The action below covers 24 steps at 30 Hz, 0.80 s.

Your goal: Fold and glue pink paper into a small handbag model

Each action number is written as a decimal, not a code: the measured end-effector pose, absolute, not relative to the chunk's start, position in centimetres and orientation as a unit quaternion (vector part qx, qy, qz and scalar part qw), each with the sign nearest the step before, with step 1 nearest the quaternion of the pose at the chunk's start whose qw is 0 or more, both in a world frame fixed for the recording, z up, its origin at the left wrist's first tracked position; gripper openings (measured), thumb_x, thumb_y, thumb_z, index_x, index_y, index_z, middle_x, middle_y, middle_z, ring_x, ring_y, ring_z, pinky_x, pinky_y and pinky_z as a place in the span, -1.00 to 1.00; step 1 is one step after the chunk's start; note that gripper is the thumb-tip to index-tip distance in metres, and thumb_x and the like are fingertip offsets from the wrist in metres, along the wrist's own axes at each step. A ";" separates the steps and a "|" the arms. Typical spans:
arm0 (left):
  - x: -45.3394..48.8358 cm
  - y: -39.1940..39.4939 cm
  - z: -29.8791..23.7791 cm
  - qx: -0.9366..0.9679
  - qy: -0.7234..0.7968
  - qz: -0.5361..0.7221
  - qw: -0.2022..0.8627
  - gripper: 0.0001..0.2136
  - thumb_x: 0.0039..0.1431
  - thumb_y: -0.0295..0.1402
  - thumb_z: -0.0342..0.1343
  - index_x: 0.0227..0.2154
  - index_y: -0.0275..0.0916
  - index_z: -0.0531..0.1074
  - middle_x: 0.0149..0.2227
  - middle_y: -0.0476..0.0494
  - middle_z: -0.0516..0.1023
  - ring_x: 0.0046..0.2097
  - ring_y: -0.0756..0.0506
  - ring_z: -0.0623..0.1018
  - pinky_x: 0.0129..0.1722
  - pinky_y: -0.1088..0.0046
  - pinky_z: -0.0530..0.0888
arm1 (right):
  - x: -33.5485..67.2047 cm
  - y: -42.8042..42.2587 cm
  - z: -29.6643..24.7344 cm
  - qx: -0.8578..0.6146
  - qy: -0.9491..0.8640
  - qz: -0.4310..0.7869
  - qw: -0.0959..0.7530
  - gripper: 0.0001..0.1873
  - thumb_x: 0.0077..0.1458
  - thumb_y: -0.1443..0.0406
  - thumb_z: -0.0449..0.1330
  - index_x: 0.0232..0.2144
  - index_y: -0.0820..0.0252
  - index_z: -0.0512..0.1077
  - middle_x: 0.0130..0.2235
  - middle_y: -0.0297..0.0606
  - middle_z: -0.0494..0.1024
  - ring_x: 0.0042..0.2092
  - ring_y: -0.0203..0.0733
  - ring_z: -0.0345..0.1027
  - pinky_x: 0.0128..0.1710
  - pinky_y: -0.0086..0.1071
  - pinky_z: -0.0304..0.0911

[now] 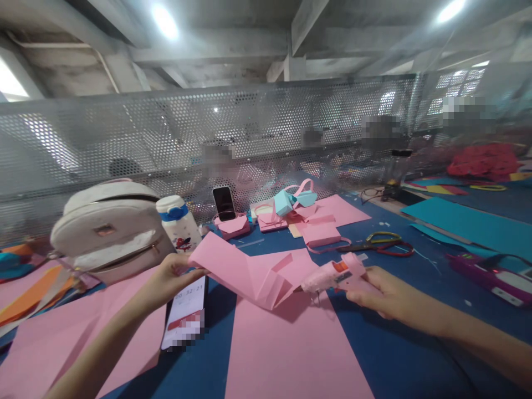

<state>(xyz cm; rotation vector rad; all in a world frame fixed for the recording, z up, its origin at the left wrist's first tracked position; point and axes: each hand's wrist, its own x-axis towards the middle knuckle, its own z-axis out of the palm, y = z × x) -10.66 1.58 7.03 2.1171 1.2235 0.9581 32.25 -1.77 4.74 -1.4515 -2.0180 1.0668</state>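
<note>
My left hand [168,277] pinches the left end of a folded pink paper sheet [245,271] and holds it above the blue table [394,354]. My right hand [384,293] grips a pink glue gun [336,275]. The gun's nozzle points left and touches the right end of the folded sheet. A flat pink sheet [291,349] lies under the fold. A phone [185,318] with a lit timer screen lies below my left hand.
A white backpack [106,230] and a white bottle [178,221] stand at the left. Small pink folded pieces, a teal bow [291,200] and a propped phone [224,202] sit at the back. Scissors [380,244] lie right of centre. Teal sheets [469,224] and a perforated metal screen [166,138] are beyond.
</note>
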 end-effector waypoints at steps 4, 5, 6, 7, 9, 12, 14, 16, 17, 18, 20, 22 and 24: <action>-10.6 1.6 7.0 0.775 0.456 0.353 0.258 -0.80 0.09 -0.21 0.27 -0.44 -0.23 0.68 -0.42 -0.12 0.68 -0.30 -0.16 0.60 -0.31 0.47 0.51 | 32.1 -2.1 5.4 -0.523 -0.737 0.367 0.221 -0.46 0.09 -0.11 0.13 -0.18 0.20 0.54 -0.46 -0.29 0.43 -0.50 -0.23 0.21 -0.55 -0.45 0.18; -10.6 1.7 7.0 0.774 0.458 0.353 0.259 -0.79 0.09 -0.20 0.27 -0.43 -0.23 0.68 -0.41 -0.13 0.69 -0.30 -0.17 0.60 -0.30 0.46 0.51 | 32.1 -2.1 5.5 -0.522 -0.739 0.362 0.223 -0.46 0.09 -0.11 0.14 -0.19 0.20 0.54 -0.46 -0.29 0.44 -0.50 -0.22 0.22 -0.54 -0.43 0.19; -10.6 1.7 7.0 0.773 0.459 0.353 0.259 -0.79 0.09 -0.20 0.27 -0.42 -0.24 0.68 -0.41 -0.13 0.69 -0.29 -0.17 0.60 -0.29 0.46 0.51 | 32.0 -2.1 5.5 -0.521 -0.741 0.359 0.224 -0.46 0.08 -0.11 0.14 -0.20 0.20 0.55 -0.45 -0.28 0.46 -0.50 -0.21 0.23 -0.52 -0.42 0.21; -10.6 1.7 6.9 0.772 0.461 0.352 0.260 -0.79 0.09 -0.20 0.26 -0.41 -0.24 0.68 -0.40 -0.13 0.69 -0.29 -0.17 0.60 -0.29 0.46 0.51 | 32.0 -2.1 5.5 -0.519 -0.743 0.359 0.224 -0.46 0.09 -0.12 0.13 -0.20 0.20 0.55 -0.44 -0.27 0.48 -0.50 -0.20 0.24 -0.50 -0.40 0.23; -10.7 1.7 6.8 0.770 0.466 0.350 0.260 -0.79 0.09 -0.21 0.26 -0.41 -0.24 0.68 -0.40 -0.13 0.69 -0.30 -0.17 0.61 -0.29 0.46 0.50 | 31.8 -2.0 5.3 -0.512 -0.747 0.365 0.216 -0.45 0.11 -0.12 0.11 -0.20 0.20 0.56 -0.41 -0.25 0.51 -0.48 -0.19 0.27 -0.45 -0.39 0.26; -10.9 1.7 6.7 0.767 0.474 0.346 0.260 -0.79 0.08 -0.20 0.26 -0.41 -0.24 0.68 -0.40 -0.14 0.69 -0.31 -0.16 0.60 -0.30 0.47 0.50 | 31.7 -1.8 4.9 -0.492 -0.755 0.386 0.200 -0.45 0.15 -0.11 0.08 -0.14 0.20 0.52 -0.41 -0.26 0.47 -0.47 -0.21 0.26 -0.47 -0.41 0.23; -11.0 1.7 6.7 0.766 0.477 0.344 0.259 -0.78 0.08 -0.20 0.26 -0.39 -0.24 0.68 -0.40 -0.15 0.69 -0.30 -0.17 0.60 -0.31 0.46 0.50 | 31.7 -1.8 4.7 -0.481 -0.758 0.394 0.195 -0.46 0.16 -0.10 0.08 -0.14 0.21 0.50 -0.44 -0.29 0.42 -0.48 -0.23 0.23 -0.52 -0.44 0.18; -11.0 1.7 6.8 0.764 0.480 0.342 0.260 -0.77 0.08 -0.19 0.26 -0.39 -0.25 0.68 -0.39 -0.16 0.69 -0.30 -0.18 0.60 -0.32 0.45 0.50 | 31.8 -1.8 4.6 -0.489 -0.753 0.391 0.204 -0.48 0.15 -0.11 0.09 -0.20 0.20 0.50 -0.45 -0.30 0.39 -0.48 -0.24 0.22 -0.55 -0.45 0.16; -11.0 1.7 6.8 0.764 0.482 0.341 0.261 -0.77 0.08 -0.19 0.26 -0.40 -0.25 0.68 -0.38 -0.16 0.69 -0.31 -0.18 0.60 -0.32 0.45 0.51 | 31.9 -1.8 4.6 -0.500 -0.745 0.385 0.214 -0.50 0.13 -0.11 0.11 -0.24 0.20 0.49 -0.45 -0.29 0.39 -0.48 -0.23 0.22 -0.56 -0.44 0.16; -10.9 1.7 6.9 0.763 0.483 0.340 0.262 -0.77 0.08 -0.19 0.26 -0.41 -0.25 0.68 -0.38 -0.16 0.69 -0.31 -0.18 0.60 -0.32 0.44 0.51 | 32.0 -1.8 4.6 -0.513 -0.736 0.381 0.222 -0.51 0.11 -0.11 0.13 -0.28 0.20 0.48 -0.45 -0.29 0.38 -0.48 -0.23 0.21 -0.56 -0.44 0.16; -10.9 1.7 6.9 0.764 0.483 0.338 0.263 -0.77 0.07 -0.18 0.26 -0.42 -0.25 0.68 -0.40 -0.16 0.69 -0.31 -0.19 0.60 -0.32 0.43 0.51 | 32.3 -1.7 4.7 -0.531 -0.716 0.387 0.235 -0.51 0.08 -0.13 0.15 -0.34 0.18 0.45 -0.48 -0.31 0.35 -0.50 -0.25 0.18 -0.57 -0.44 0.15; -10.8 1.6 7.0 0.764 0.482 0.338 0.263 -0.76 0.07 -0.17 0.26 -0.41 -0.24 0.68 -0.40 -0.16 0.68 -0.30 -0.20 0.60 -0.31 0.42 0.51 | 32.7 -1.4 4.8 -0.535 -0.695 0.409 0.253 -0.49 0.04 -0.16 0.16 -0.37 0.18 0.41 -0.50 -0.35 0.31 -0.52 -0.29 0.12 -0.58 -0.44 0.10; -10.7 1.6 7.1 0.765 0.480 0.340 0.263 -0.76 0.07 -0.16 0.26 -0.39 -0.24 0.68 -0.40 -0.17 0.68 -0.29 -0.20 0.60 -0.31 0.42 0.51 | 33.0 -1.1 4.9 -0.523 -0.680 0.428 0.285 -0.45 0.00 -0.20 0.15 -0.39 0.18 0.38 -0.52 -0.39 0.25 -0.54 -0.33 0.05 -0.59 -0.46 0.04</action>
